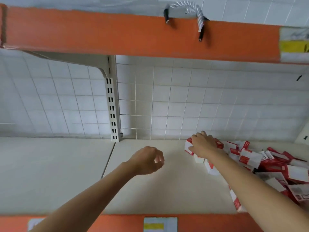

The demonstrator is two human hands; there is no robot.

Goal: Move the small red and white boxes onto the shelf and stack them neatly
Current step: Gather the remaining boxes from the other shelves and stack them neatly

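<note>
— Boxes [270, 166], small red and white ones: where do they sit in the head view?

— In a loose heap on the shelf [142, 190], out at about three to four o'clock, running from the back wall toward the front edge. Several lie tilted over one another.

— And the right hand [203, 144]?

— At two o'clock from the middle of the shelf, at the left end of the heap. Its grip is curled round one box [188, 145] at the back, thumb on the near side, fingers over the top. More boxes stand just beneath the wrist.

— Left hand [147, 159]?

— Near the centre, above bare shelf, well apart from the heap. The grip is loosely curled and holds nothing.

— Anything else?

— A white wire grid [200, 101] backs the shelf. A slotted upright [111, 108] stands at eleven o'clock. An orange upper shelf edge [133, 36] crosses at twelve, with a white rope handle [189, 12] hanging over it. Yellow price tags [292, 46] sit at one and six o'clock.
</note>
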